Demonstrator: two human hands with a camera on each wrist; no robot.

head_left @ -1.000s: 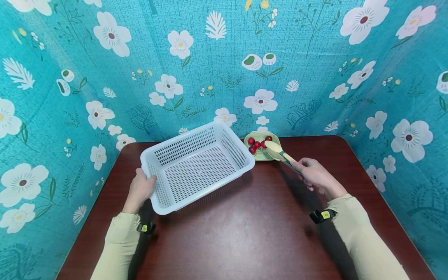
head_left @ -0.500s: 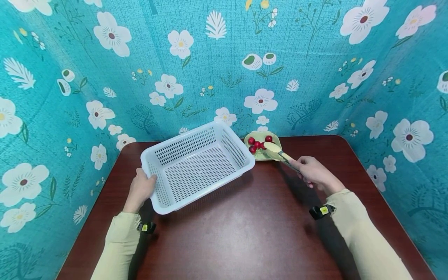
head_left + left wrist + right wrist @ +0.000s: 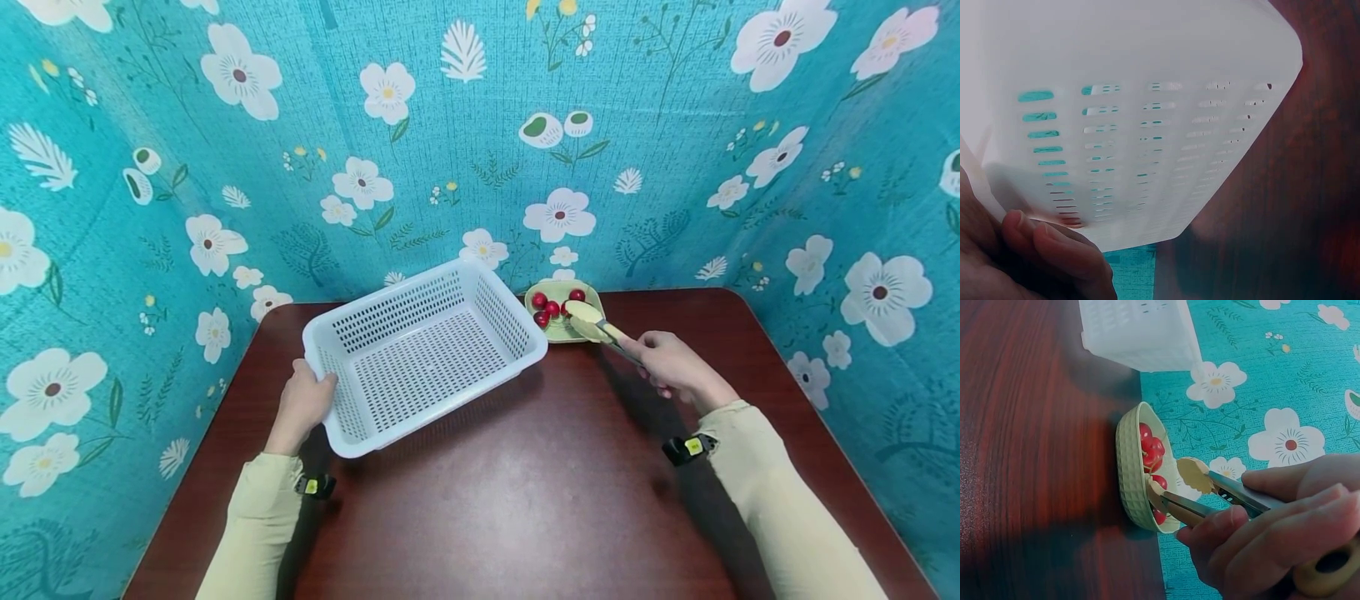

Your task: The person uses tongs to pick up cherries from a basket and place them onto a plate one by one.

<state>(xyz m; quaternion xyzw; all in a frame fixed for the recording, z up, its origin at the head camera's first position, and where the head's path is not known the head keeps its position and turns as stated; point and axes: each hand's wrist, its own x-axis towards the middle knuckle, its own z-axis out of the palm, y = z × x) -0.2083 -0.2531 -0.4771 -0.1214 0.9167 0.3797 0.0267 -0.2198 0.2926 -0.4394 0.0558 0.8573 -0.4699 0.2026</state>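
Note:
My left hand [image 3: 303, 400] grips the left rim of a white perforated plastic basket [image 3: 442, 422], tilted over the table; in the left wrist view, curled fingers [image 3: 1066, 250] show against the basket wall [image 3: 1116, 50]. My right hand [image 3: 678, 367] holds food tongs [image 3: 588, 315] with cream-coloured heads over a pale green dish [image 3: 558, 333]. Several red cherries [image 3: 540, 300] lie in that dish. Seen from the right wrist, the tong heads [image 3: 1194, 475] stand apart, one inside the dish [image 3: 1127, 469] close to the cherries [image 3: 1152, 450], the other above its far rim.
A dark reddish-brown table [image 3: 480, 517] lies under everything. Blue floral cloth [image 3: 450, 167] hangs close behind the dish and basket and along both sides. The basket's right corner stands near the dish's left edge. Each wrist wears a small black camera [image 3: 684, 450].
The tong heads have shifted a touch to the left over the dish, along with my right hand. My left hand and the basket hold their place.

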